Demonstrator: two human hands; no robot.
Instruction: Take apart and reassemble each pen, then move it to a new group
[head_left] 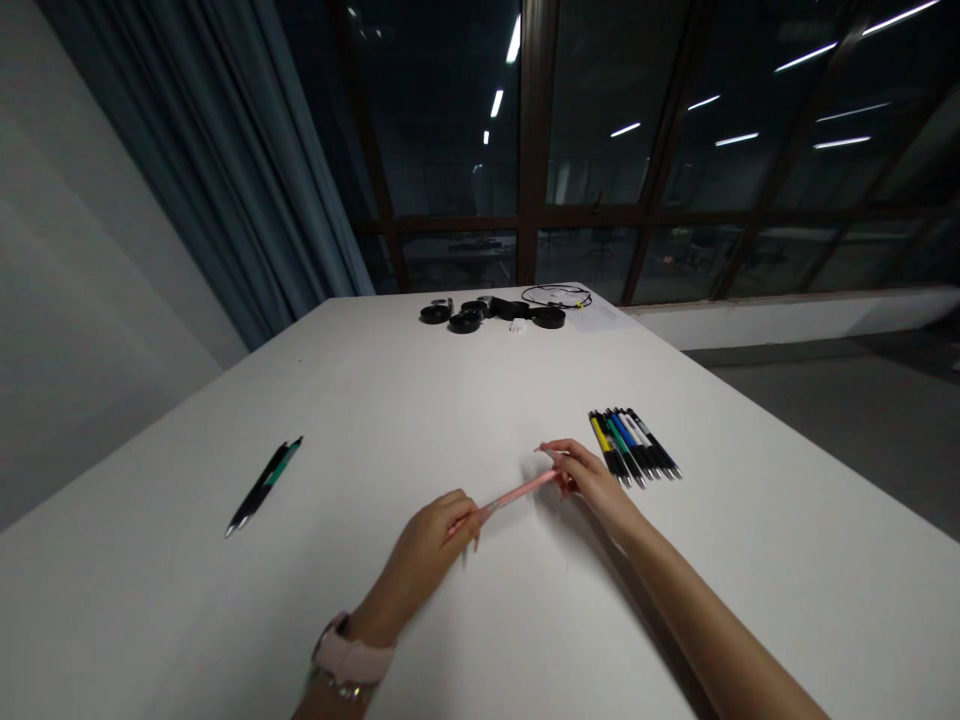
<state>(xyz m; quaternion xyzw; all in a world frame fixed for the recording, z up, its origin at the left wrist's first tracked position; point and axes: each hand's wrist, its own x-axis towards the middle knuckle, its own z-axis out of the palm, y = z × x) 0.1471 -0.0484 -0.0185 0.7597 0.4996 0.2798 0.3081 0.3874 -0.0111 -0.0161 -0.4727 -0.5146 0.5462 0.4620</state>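
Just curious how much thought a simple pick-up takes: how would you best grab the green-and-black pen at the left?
Probably pinch the green-and-black pen across its green stretch, coming from above and its right, the side facing the left hand. It lies slanting, a slim stick, with the black pen close along its left side.

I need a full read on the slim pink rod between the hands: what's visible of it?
The pink rod is slender and straight, mostly plain pink, with a paler, greyish stretch beside the left hand. It looks like smooth plastic, though blur hides finer detail. It slants across the view, its right end higher in the picture. The left hand grips one end and the fingers of the right hand hold the other, covering both tips. It appears raised above the white table.
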